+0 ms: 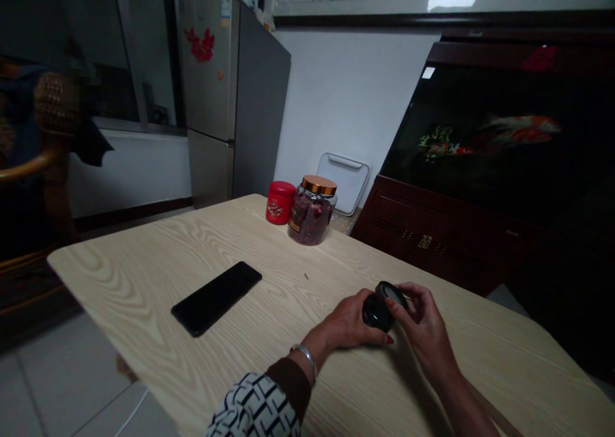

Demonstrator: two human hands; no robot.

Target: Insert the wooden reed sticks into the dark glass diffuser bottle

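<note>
A small round black jar (377, 311) lies tilted on its side between my two hands, just above the light wooden table (144, 270). My left hand (346, 327) wraps round its body from the left; a silver bangle circles that wrist. My right hand (423, 321) curls its fingers around the jar's ringed lid end (391, 291), thumb pressed on the front. Both hands are closed on the jar.
A black phone (216, 297) lies face up left of my hands. At the table's far edge stand a glass jar with a copper lid (311, 211) and a small red tin (280, 202). Beyond are a grey fridge (230, 97), a dark wooden cabinet with a fish tank (480, 142) and a chair (33, 168).
</note>
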